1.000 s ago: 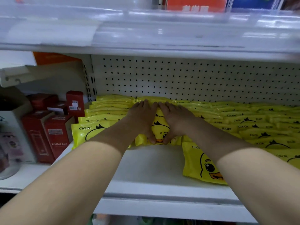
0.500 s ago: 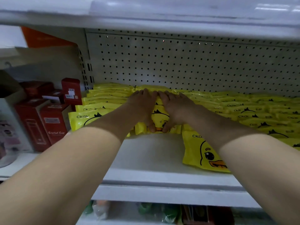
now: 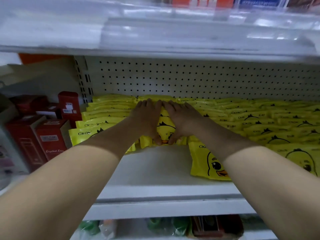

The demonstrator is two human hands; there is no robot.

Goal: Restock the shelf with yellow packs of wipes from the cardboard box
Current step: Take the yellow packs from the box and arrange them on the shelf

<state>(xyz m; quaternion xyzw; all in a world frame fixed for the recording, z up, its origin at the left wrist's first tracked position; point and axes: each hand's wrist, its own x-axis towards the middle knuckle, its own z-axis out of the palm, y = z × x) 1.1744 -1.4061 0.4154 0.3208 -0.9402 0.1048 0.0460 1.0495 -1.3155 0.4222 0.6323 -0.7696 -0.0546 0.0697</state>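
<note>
1. Yellow packs of wipes (image 3: pixel 259 118) fill most of a white shelf (image 3: pixel 155 170). They stand in overlapping rows that run from the front back to a perforated back panel (image 3: pixel 190 80). The rows reach from near the left upright to the right edge of the view. Each pack is printed with a black duck outline and the letters "CKAK".
2. An upper shelf (image 3: pixel 155 32) crosses the top of the view. It is blurred, and so are the red and blue goods on it.
3. Bare shelf surface shows in front of the middle row, between the two forearms.
4. Red boxes (image 3: pixel 43 135) stand on the left, just beside the leftmost row of packs. Some are upright and some lie behind the others.
5. One front pack (image 3: pixel 206 161) leans at the right of the bare patch, its duck face partly hidden by the right forearm.
6. The left hand (image 3: pixel 147 118) and right hand (image 3: pixel 183 118) rest side by side on the middle row. Their fingers lie flat and close together over the tops of the packs, with the fingertips nearly touching at the back.
7. Both thumbs press on the face of the foremost middle pack (image 3: pixel 164 126), and their tips meet low on it.
8. Goods on the shelf below (image 3: pixel 155 226) are too blurred to tell apart.
</note>
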